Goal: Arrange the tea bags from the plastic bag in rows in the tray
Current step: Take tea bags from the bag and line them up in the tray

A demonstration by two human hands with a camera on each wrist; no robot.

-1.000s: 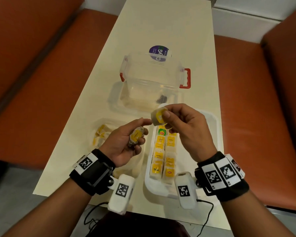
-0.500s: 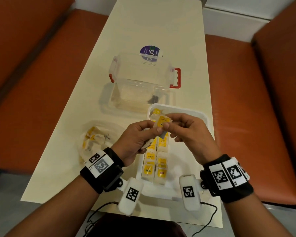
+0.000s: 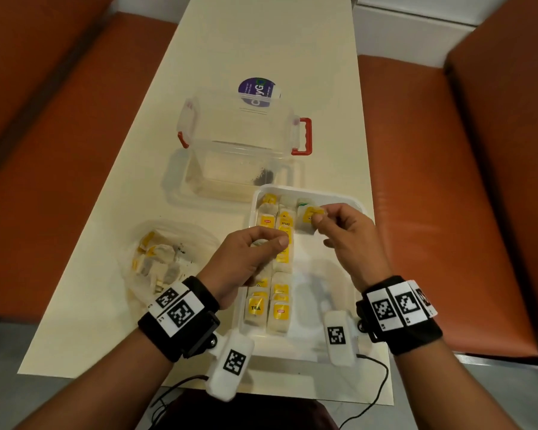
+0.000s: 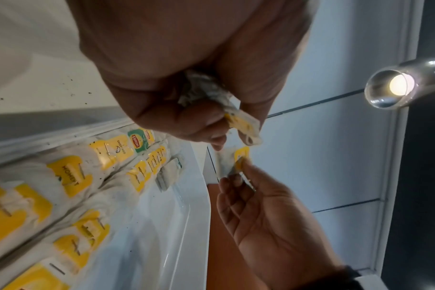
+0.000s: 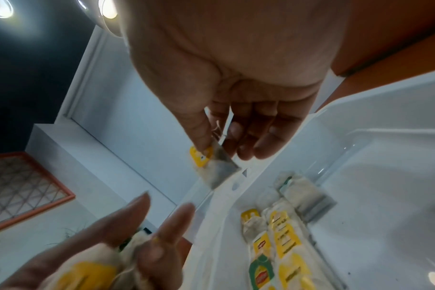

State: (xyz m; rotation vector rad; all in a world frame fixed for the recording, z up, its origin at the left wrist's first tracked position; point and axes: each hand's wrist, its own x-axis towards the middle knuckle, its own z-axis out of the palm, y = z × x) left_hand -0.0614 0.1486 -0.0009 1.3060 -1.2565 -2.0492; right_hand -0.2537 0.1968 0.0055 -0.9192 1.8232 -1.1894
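A white tray (image 3: 323, 293) lies on the table in front of me, with two rows of yellow-tagged tea bags (image 3: 281, 308) along its left side and a third row begun at the far end. My right hand (image 3: 322, 217) pinches a tea bag (image 3: 308, 217) by its yellow tag, low over that far end. The same tea bag (image 5: 217, 166) hangs from thumb and fingers in the right wrist view. My left hand (image 3: 272, 243) hovers over the left rows, its fingers curled round a crumpled tea bag (image 4: 236, 115). The plastic bag (image 3: 165, 256) with several loose tea bags lies left of the tray.
A clear plastic box (image 3: 239, 156) with red latches stands just beyond the tray, its lid with a purple label (image 3: 257, 91) behind it. Orange benches (image 3: 448, 212) flank the narrow cream table (image 3: 261, 35). Cables (image 3: 376, 395) hang off the near edge.
The hands were together over the tray half a second ago. My right hand has since carried its tea bag away to the tray's far end, while the left stays holding its own.
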